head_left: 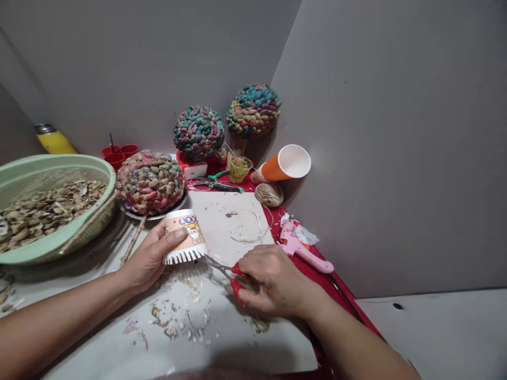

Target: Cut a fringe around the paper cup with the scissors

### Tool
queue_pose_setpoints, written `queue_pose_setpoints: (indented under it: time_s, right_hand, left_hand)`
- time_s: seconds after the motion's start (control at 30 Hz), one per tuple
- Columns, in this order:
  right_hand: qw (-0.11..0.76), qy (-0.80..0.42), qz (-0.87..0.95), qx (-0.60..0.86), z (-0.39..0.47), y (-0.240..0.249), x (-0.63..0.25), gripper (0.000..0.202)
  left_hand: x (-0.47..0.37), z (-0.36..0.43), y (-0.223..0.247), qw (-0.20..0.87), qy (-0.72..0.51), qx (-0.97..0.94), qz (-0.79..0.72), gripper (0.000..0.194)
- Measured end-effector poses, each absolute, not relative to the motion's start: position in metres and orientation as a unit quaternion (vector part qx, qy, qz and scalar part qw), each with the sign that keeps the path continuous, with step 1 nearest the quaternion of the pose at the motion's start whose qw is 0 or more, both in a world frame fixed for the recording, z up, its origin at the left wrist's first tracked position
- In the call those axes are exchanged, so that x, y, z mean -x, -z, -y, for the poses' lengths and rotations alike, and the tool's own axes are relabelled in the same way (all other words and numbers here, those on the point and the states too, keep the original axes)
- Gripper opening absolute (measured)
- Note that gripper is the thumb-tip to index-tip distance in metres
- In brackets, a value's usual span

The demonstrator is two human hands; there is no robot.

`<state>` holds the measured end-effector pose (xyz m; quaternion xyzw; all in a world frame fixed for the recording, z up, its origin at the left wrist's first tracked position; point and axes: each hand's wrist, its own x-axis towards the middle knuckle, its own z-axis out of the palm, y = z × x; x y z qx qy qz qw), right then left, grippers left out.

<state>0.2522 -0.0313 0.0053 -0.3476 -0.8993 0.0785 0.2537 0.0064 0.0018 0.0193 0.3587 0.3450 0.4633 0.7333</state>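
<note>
Centrally in the head view, the left hand [152, 253] grips a printed paper cup [184, 240] between thumb and fingers, above the left part of the white sheet [216, 211]. The cup is inverted; its lower rim is cut into strips. The right hand [273, 277] holds red-handled scissors [225, 269], fingers engaged in the handles, blade tips at the right end of the fringe. Pliers [225, 187] lie beyond the sheet's far edge. A twine coil [269, 195] sits at its far right corner; a pink glue gun [307, 256] lies beside its right edge.
</note>
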Motion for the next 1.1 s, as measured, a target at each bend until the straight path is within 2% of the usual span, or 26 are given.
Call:
queue_pose_setpoints:
  time_s: [0.33, 0.77, 1.1]
  right_hand:
    - [0.233, -0.041, 0.893, 0.383, 0.032, -0.0038, -0.2494, 0.031]
    - [0.227, -0.054, 0.905, 0.355, 0.0322, -0.0014, -0.2498, 0.036]
    - [0.222, -0.079, 0.906, 0.352, 0.0337, 0.003, -0.2487, 0.03]
  left_hand:
    - [-0.0089, 0.0014, -0.017, 0.719, -0.445, -0.386, -0.368, 0.032]
    - [-0.01, 0.002, -0.0165, 0.723, -0.433, -0.382, -0.38, 0.033]
    - [-0.0105, 0.0053, -0.017, 0.723, -0.445, -0.377, -0.37, 0.034]
